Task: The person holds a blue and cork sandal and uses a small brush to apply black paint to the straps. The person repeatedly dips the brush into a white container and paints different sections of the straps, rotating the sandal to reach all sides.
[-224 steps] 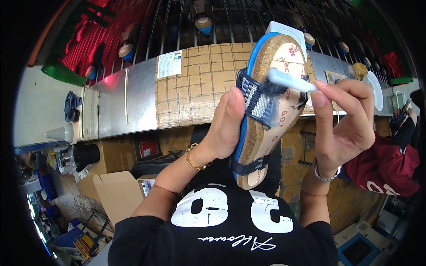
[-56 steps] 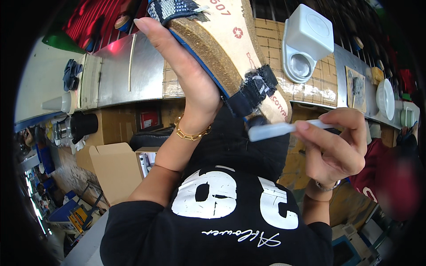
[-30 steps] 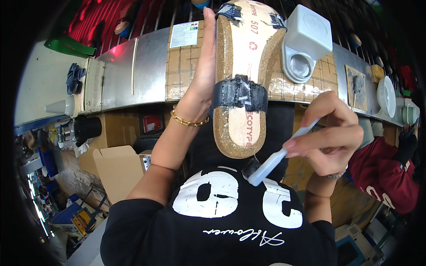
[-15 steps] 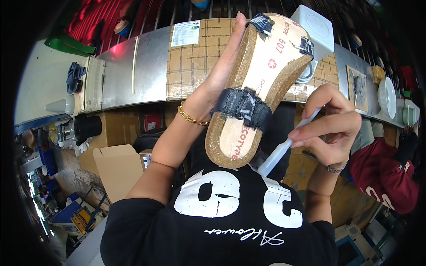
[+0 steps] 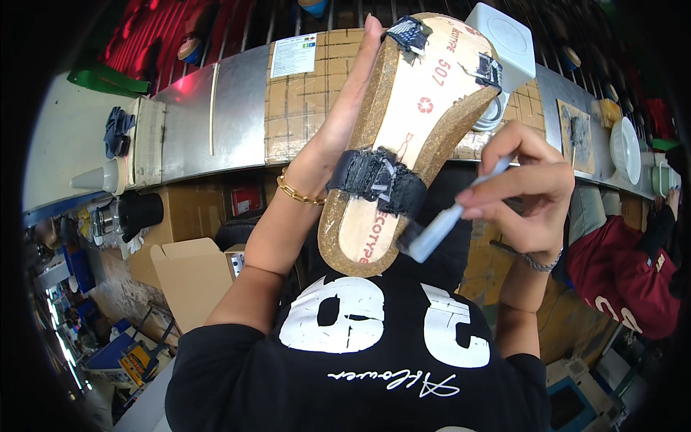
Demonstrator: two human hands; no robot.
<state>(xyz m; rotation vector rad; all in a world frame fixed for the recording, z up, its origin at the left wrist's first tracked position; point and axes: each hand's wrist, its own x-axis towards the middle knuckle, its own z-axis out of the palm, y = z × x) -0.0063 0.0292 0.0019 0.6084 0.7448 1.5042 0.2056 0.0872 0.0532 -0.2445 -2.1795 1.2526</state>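
My left hand (image 5: 350, 108) holds up a sandal (image 5: 403, 122), its underside turned toward me. The sandal has a brown cork rim, a pale insole board with red print, and dark strap ends folded over onto it. Most of my left fingers are hidden behind it; one fingertip shows at its upper left edge. Between the fingertips of my right hand (image 5: 524, 191) is a brush (image 5: 437, 234) with a pale, translucent handle. Its dark, blurred bristle end is at the cork rim near the sandal's lower end; whether it touches cannot be told.
Beyond the sandal is a metal bench (image 5: 237, 108) with a flat cardboard sheet (image 5: 302, 93) and a white box-shaped device (image 5: 504, 43). On the right stand a stained board (image 5: 578, 137) and a white bowl (image 5: 625, 151). A person in a maroon top (image 5: 622, 277) is at far right.
The sandal has shifted slightly left and down with my left hand. My right hand has brought the brush up and left, its bristle end now nearer the cork rim.
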